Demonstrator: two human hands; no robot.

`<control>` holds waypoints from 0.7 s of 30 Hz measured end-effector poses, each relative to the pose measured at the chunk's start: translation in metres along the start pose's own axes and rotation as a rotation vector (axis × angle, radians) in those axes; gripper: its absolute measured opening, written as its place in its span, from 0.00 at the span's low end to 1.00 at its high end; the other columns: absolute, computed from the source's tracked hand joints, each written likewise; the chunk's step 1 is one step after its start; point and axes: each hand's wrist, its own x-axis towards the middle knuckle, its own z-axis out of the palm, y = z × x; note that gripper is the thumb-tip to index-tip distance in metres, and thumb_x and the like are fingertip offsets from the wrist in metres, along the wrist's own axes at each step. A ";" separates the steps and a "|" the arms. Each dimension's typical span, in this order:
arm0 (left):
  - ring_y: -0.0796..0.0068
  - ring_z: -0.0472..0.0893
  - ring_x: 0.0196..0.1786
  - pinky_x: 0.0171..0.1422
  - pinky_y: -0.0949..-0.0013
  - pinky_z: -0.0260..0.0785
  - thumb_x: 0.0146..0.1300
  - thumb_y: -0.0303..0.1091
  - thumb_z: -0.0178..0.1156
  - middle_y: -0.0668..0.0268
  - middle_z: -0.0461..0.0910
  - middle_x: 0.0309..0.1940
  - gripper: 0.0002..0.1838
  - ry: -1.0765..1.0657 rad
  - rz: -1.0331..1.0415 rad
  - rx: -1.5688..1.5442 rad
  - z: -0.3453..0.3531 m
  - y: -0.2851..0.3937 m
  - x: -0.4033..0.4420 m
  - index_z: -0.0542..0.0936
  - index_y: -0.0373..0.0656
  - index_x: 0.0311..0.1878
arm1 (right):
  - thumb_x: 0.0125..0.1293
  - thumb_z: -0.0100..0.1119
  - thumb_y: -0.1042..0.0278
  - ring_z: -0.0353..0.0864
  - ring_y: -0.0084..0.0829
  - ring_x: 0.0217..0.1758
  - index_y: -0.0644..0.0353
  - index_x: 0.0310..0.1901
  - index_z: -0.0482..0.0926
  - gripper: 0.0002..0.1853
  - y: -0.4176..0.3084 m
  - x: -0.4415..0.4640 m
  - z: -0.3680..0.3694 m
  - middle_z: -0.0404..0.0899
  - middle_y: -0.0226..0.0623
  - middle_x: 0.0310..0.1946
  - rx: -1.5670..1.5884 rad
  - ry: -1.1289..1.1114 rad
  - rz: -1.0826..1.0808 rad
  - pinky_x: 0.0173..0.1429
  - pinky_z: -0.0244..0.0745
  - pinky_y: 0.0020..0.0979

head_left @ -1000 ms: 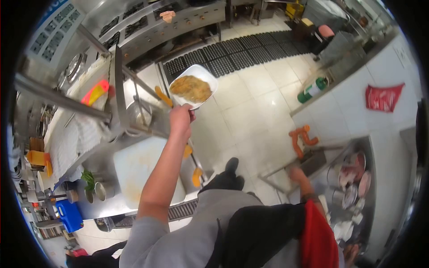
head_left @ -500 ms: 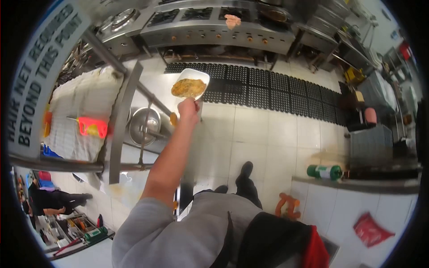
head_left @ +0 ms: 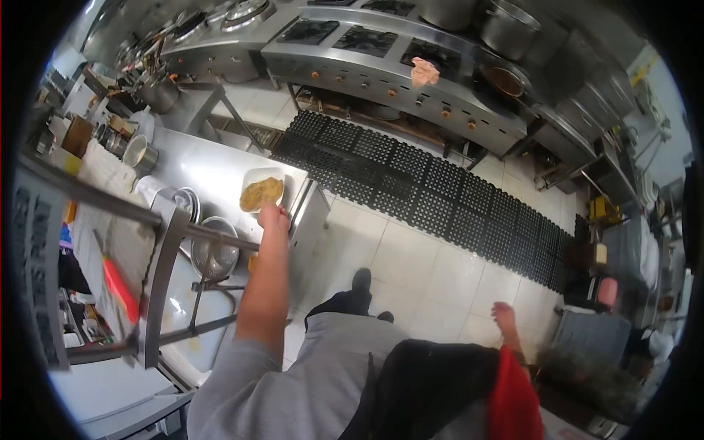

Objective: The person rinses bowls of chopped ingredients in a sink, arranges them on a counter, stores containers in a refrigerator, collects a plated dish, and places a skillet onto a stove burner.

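My left hand [head_left: 273, 215] grips the near edge of a white square dish [head_left: 253, 175], with my arm stretched forward. Golden-brown food [head_left: 261, 193], seemingly fried or breaded, fills much of the dish; its exact kind is unclear. The dish is over a steel counter [head_left: 220, 157], and whether it touches the surface I cannot tell. A round metal bowl [head_left: 215, 249] lies to the left of my forearm. My right hand [head_left: 504, 315] hangs away from my right side above the floor tiles, fingers loosely apart, holding nothing visible.
A steel stove [head_left: 381, 70] runs along the far side, with a pinkish cloth [head_left: 424, 72] on its front edge. Black rubber mats [head_left: 411, 176] cover the floor before it. A metal rail frame [head_left: 165, 286] and a red-handled tool [head_left: 121, 290] are on the left.
My view has turned and moved forward. The dish in my left hand has gone from above the floor's edge to over the steel counter. My right hand has come into view.
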 end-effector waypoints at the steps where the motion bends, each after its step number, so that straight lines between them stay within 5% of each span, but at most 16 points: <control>1: 0.74 0.74 0.26 0.22 0.75 0.66 0.67 0.23 0.48 0.60 0.75 0.35 0.12 0.021 -0.015 -0.008 0.004 -0.003 -0.003 0.73 0.34 0.52 | 0.71 0.54 0.71 0.83 0.26 0.31 0.63 0.50 0.83 0.12 -0.061 0.006 -0.010 0.85 0.37 0.35 0.047 0.017 0.159 0.32 0.78 0.27; 3: 0.75 0.75 0.28 0.23 0.75 0.68 0.68 0.26 0.50 0.61 0.75 0.35 0.11 0.067 0.062 -0.035 0.015 -0.004 -0.001 0.73 0.31 0.51 | 0.74 0.54 0.68 0.85 0.31 0.37 0.65 0.49 0.83 0.12 -0.050 0.033 -0.048 0.86 0.41 0.40 0.091 -0.044 0.266 0.38 0.81 0.32; 9: 0.73 0.81 0.39 0.48 0.71 0.77 0.74 0.31 0.59 0.62 0.80 0.38 0.16 -0.074 -0.041 -0.272 0.047 -0.019 -0.039 0.73 0.33 0.58 | 0.73 0.52 0.66 0.84 0.38 0.43 0.65 0.48 0.83 0.13 -0.141 0.108 -0.011 0.85 0.45 0.44 -0.777 -0.504 0.261 0.45 0.79 0.36; 11: 0.74 0.81 0.36 0.43 0.71 0.76 0.75 0.33 0.57 0.64 0.80 0.37 0.13 -0.287 0.129 0.159 0.064 -0.064 -0.052 0.75 0.35 0.56 | 0.73 0.52 0.65 0.84 0.40 0.45 0.65 0.47 0.83 0.14 -0.174 0.157 0.011 0.85 0.46 0.45 -0.867 -0.615 0.191 0.48 0.79 0.37; 16: 0.83 0.71 0.24 0.27 0.75 0.63 0.78 0.37 0.56 0.72 0.75 0.25 0.10 -0.497 0.189 0.612 0.149 -0.147 -0.062 0.77 0.43 0.39 | 0.73 0.51 0.63 0.83 0.46 0.50 0.66 0.46 0.84 0.15 -0.281 0.353 0.069 0.85 0.50 0.48 -1.032 -0.788 -0.058 0.53 0.77 0.41; 21: 0.85 0.67 0.21 0.24 0.75 0.59 0.79 0.44 0.54 0.74 0.71 0.22 0.18 -0.319 0.287 0.636 0.217 -0.153 -0.032 0.71 0.47 0.31 | 0.73 0.49 0.62 0.82 0.52 0.54 0.66 0.46 0.84 0.17 -0.531 0.512 0.175 0.84 0.53 0.51 -1.213 -0.830 -0.360 0.59 0.76 0.44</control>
